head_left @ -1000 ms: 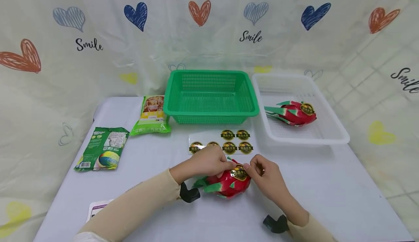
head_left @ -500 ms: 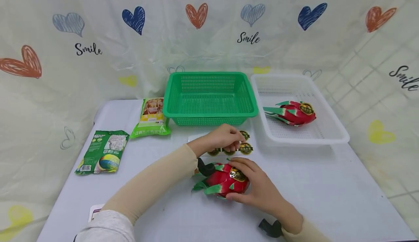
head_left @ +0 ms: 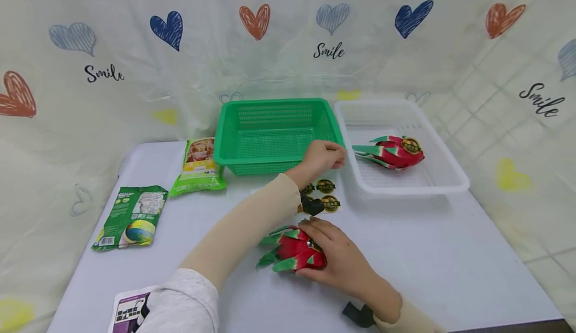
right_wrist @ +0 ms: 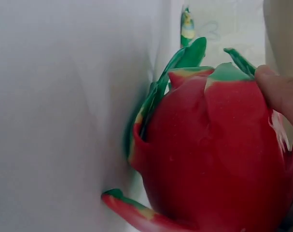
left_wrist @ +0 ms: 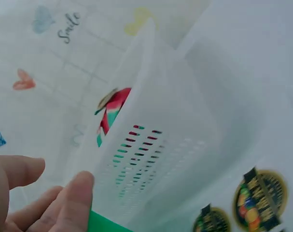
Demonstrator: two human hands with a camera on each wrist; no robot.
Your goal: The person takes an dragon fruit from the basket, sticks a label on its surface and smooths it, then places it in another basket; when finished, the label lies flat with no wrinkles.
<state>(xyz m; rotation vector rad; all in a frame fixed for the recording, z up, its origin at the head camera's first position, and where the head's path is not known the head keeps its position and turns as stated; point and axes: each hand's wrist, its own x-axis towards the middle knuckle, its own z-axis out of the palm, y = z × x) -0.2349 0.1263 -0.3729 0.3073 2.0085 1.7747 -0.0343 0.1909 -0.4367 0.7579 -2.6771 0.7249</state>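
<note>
On the table a red dragon fruit (head_left: 293,249) with green leaf tips lies on its side, leaves toward the left. My right hand (head_left: 339,255) grips its right end, fingers over the top and thumb on the near side. A black-and-gold round sticker (head_left: 313,244) on the fruit is partly covered by those fingers. My left hand (head_left: 322,156) hovers at the right end of the green basket (head_left: 279,162), by the white basket (head_left: 407,190). In the left wrist view its fingers (left_wrist: 78,198) are relaxed, with nothing between them and the thumb. Below the left hand lies a sheet of round stickers (head_left: 330,204), partly hidden by the forearm.
Another dragon fruit (head_left: 398,152), also with a sticker, lies in the white basket. Left of the green basket are a yellow-green food packet (head_left: 199,165) and a dark green packet (head_left: 132,218). A purple-and-white card (head_left: 128,313) lies at the near left, partly under the sleeve.
My left hand has left the fruit's sticker and moved up past the sticker sheet to the baskets. The right hand has gone from the sticker's edge to gripping the fruit's right end.
</note>
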